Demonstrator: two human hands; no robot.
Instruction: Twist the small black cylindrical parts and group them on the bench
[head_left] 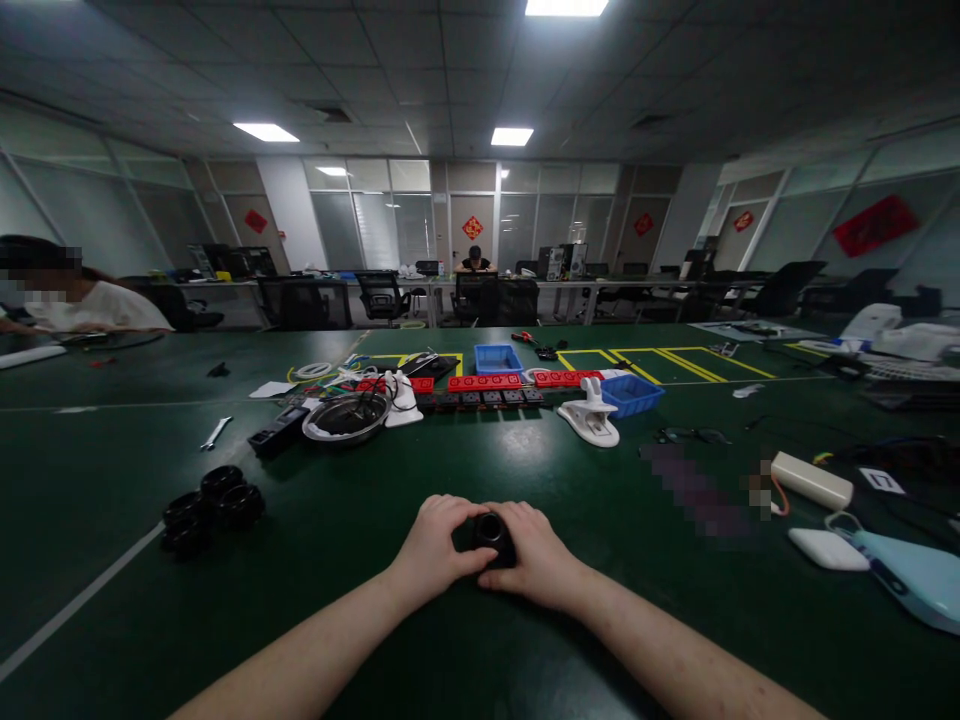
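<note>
Bare forearms (315, 640) over the desk (337, 520); black part (502, 546) clamped between two hands

Nearest the camera, both forearms enter from the lower edge and converge at the middle of the green desk's near side. The left hand (435, 545) bears on the part from the left; its grip is clamped on the piece. The right hand (536, 555) bears on it from the right, its grip likewise clamped. The part presents a round hole facing upward. Whether its underside touches the desk is hidden by the hands.

Observed to the left, well apart from the hands: several black round pieces (241, 508) lying close together, with a wrench (216, 434) beyond them. Farther back lies a metal dish (352, 436) containing dark cable, and beside it a white stand (403, 400). A row of red modules (484, 382) runs across the centre, with a blue bin (496, 360) behind it. A white clip (592, 425) stands just beside a second blue bin (634, 395).

Noted to the right: glasses (691, 436), a cream box (811, 480), a white case (827, 549) and a light-blue pouch (915, 575). One patch nearby is blurred and unreadable.

Two other persons are present: one in a white top (112, 308) at the left edge, one seated at the back.
</note>
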